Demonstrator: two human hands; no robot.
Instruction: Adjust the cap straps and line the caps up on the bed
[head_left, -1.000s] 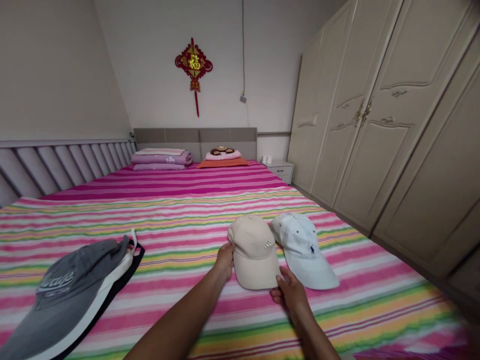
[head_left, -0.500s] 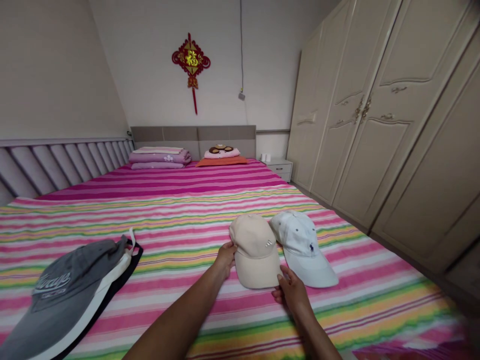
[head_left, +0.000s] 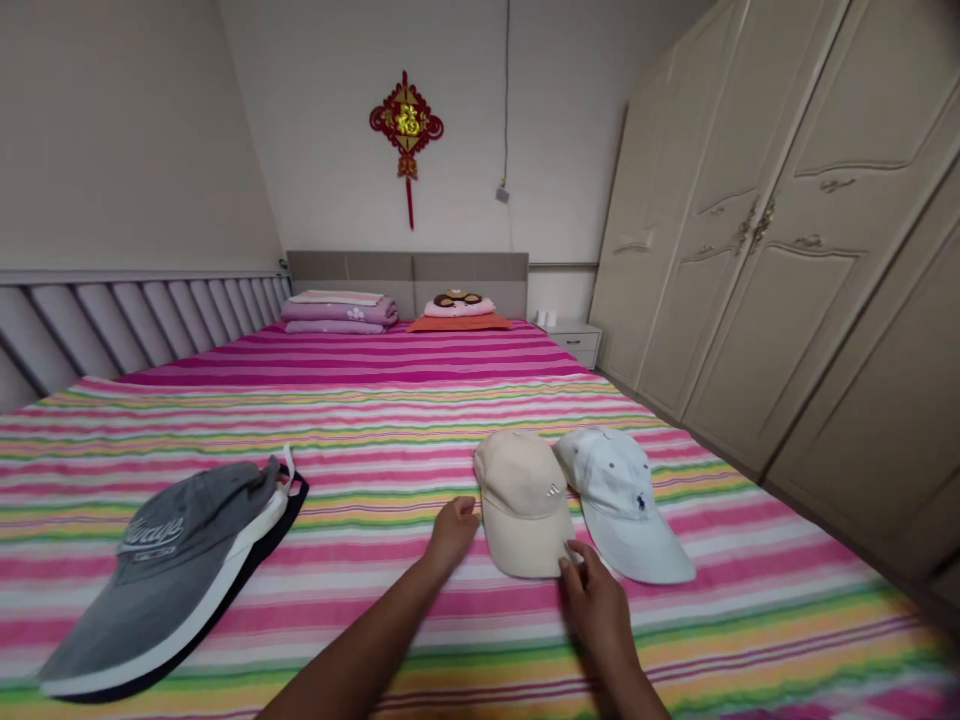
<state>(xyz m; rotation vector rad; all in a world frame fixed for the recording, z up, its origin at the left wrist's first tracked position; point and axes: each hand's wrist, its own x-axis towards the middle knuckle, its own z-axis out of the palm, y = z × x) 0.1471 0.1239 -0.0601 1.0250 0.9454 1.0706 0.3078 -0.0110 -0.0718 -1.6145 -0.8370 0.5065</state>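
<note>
A beige baseball cap (head_left: 521,480) with a small metallic logo lies on the striped bed, its brim toward me. Just off the left side of its brim, my left hand (head_left: 452,532) is loosely curled, fingertips apart from the cap and holding nothing. At the brim's right front corner, my right hand (head_left: 598,592) pinches the edge between thumb and fingers. Right beside it, a pale blue-white baseball cap (head_left: 615,475) with a dark horse-rider logo touches the beige one. A grey cap (head_left: 176,530) with white lettering lies at left, stacked over white and black caps.
The bed carries a striped sheet (head_left: 360,440). Folded purple bedding (head_left: 337,312) and an orange cushion (head_left: 461,323) sit by the headboard (head_left: 465,280). A padded rail (head_left: 150,320) runs along the left. At right stand a nightstand (head_left: 581,340) and a tall wardrobe (head_left: 750,300).
My left hand has let go of the beige cap's side and drawn slightly away. The right hand stays at the brim corner. The view has turned a little left, shifting everything rightward.
</note>
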